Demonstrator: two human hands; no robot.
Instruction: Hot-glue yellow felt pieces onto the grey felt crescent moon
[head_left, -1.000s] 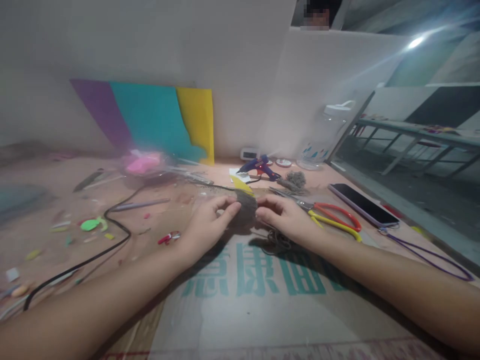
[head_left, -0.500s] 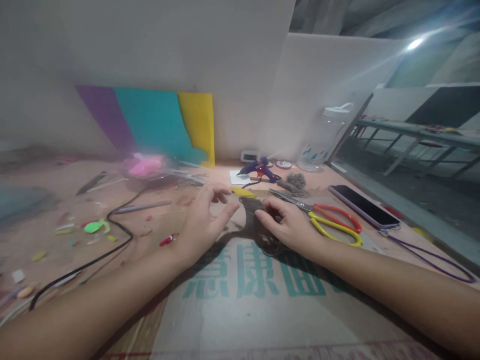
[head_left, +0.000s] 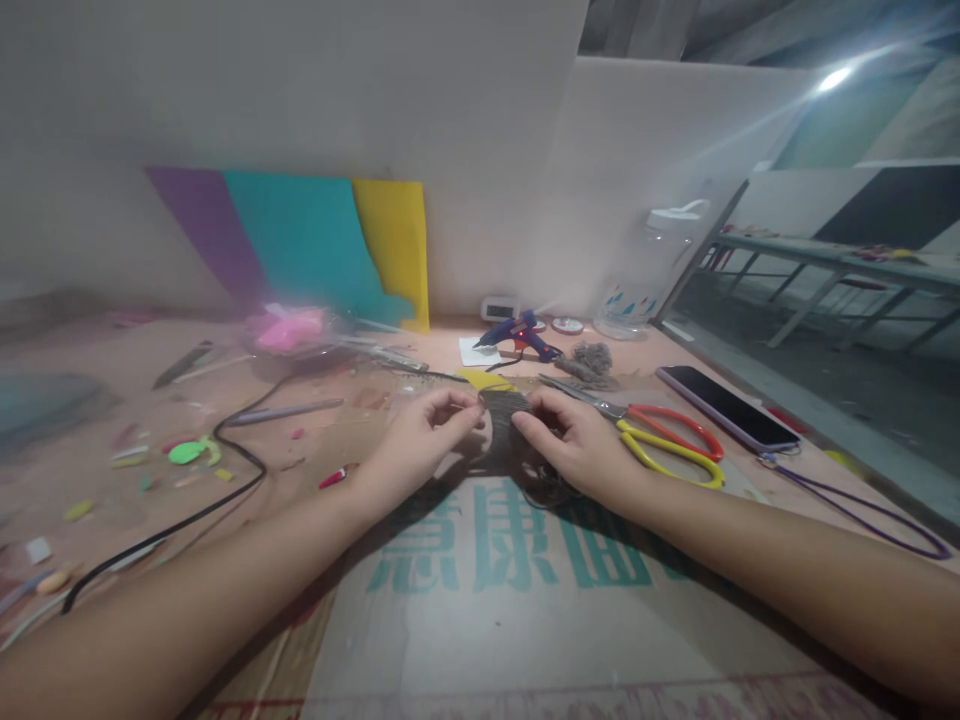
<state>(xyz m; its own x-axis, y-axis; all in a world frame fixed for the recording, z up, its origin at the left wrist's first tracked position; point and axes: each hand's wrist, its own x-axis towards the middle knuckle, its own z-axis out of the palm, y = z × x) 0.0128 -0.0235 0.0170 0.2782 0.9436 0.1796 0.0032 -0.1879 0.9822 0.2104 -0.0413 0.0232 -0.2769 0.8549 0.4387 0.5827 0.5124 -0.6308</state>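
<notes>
A bundle of dark grey yarn (head_left: pixel 504 430) lies between my two hands, low over the board, with loose loops hanging by my right palm. My right hand (head_left: pixel 581 440) is closed on its right side, thumb and fingers on the yarn. At the upper left edge of the bundle, my left hand (head_left: pixel 427 430) has thumb and fingertips pinched together on the yarn; the strand between them is too fine to see well. Just behind the bundle is a yellow piece (head_left: pixel 484 381). Red-and-yellow-handled scissors (head_left: pixel 667 440) lie beside my right hand.
Behind the hands lie a blue glue gun (head_left: pixel 517 335) on a white card and a tuft of grey yarn (head_left: pixel 591 362). A phone (head_left: pixel 727 408) and a clear bottle (head_left: pixel 637 280) are at the right. A black cord (head_left: pixel 172 525) and colourful scraps cover the left.
My left hand has moved right to the yarn, and its spread thumb and fingers have closed into a pinch. My right hand stays nearly in place on the bundle.
</notes>
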